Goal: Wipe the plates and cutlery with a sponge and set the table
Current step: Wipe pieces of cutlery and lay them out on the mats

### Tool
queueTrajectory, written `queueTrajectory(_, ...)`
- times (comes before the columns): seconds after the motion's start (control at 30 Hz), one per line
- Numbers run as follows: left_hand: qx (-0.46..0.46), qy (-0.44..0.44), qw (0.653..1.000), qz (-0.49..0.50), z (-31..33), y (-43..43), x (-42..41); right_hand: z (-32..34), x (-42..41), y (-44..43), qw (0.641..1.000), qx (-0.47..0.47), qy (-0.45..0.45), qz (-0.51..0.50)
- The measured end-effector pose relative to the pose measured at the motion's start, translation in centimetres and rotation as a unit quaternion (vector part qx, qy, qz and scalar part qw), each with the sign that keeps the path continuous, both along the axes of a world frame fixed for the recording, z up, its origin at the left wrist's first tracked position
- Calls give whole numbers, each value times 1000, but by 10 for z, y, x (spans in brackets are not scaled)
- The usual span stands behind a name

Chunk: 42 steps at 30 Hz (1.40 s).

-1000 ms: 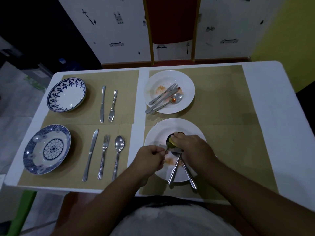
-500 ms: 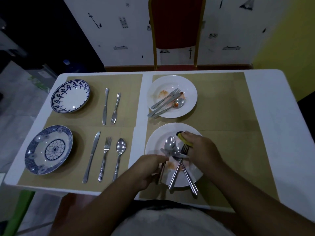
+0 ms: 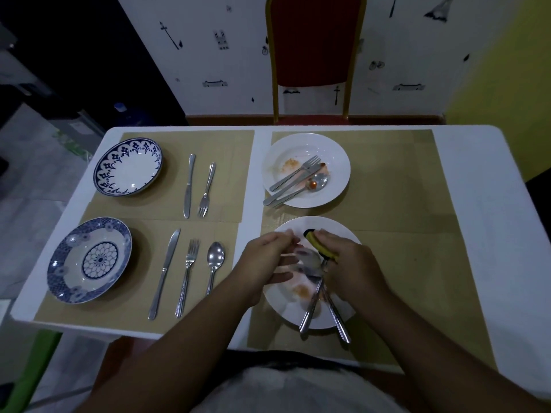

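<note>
A white plate (image 3: 283,299) with orange smears lies on the near right placemat. My right hand (image 3: 348,269) is shut on a yellow sponge (image 3: 317,244) with a dark face, held over the plate. My left hand (image 3: 265,260) is blurred and grips a spoon (image 3: 313,259), whose bowl sits right by the sponge. Two more pieces of cutlery (image 3: 310,314) lie crossed on this plate, their handles sticking over the near rim. Behind it, a second dirty white plate (image 3: 337,156) carries a fork, a knife and a spoon (image 3: 298,181).
On the left placemats are two blue patterned plates (image 3: 128,165) (image 3: 89,259). A knife and fork (image 3: 196,187) lie by the far one; a knife, fork and spoon (image 3: 187,272) by the near one. A red chair (image 3: 313,40) stands behind the table.
My left hand has moved up and forward over the near plate with the spoon. The sponge hand has stayed close beside it. The view has tilted a little.
</note>
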<state>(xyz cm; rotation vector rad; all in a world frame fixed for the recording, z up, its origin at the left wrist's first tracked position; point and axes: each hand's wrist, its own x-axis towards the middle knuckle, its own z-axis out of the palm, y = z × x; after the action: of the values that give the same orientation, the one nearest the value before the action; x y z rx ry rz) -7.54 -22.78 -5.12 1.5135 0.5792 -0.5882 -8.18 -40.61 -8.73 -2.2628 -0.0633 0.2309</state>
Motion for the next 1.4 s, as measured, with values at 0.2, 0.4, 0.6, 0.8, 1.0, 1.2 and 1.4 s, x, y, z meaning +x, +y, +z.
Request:
queueTrajectory(0.2,-13,7,999,37,-16,-5,-1,1,-5,2,1000,-14,8,-6)
queueTrajectory(0.4,2,17,998,64,-26,1,1,7,-9,10,999,-12,30,13)
queueTrajectory(0.6,-33,7,996,86,-29,19,2,7,-6,25,999,-18,20,39)
queueTrajectory(0.8,8,21,997,80,-45,54,-5,-5,-6,61,997,-19,14,78)
queueTrajectory(1.0,62,7,994,87,-48,105,25,-8,20,115,995,-6,0,98)
queueTrajectory(1.2,104,-34,992,56,-60,157,113,-15,90,179,997,-23,-4,67)
queueTrajectory(1.4,187,-93,977,-44,-82,174,187,-40,146,215,999,-43,8,-7)
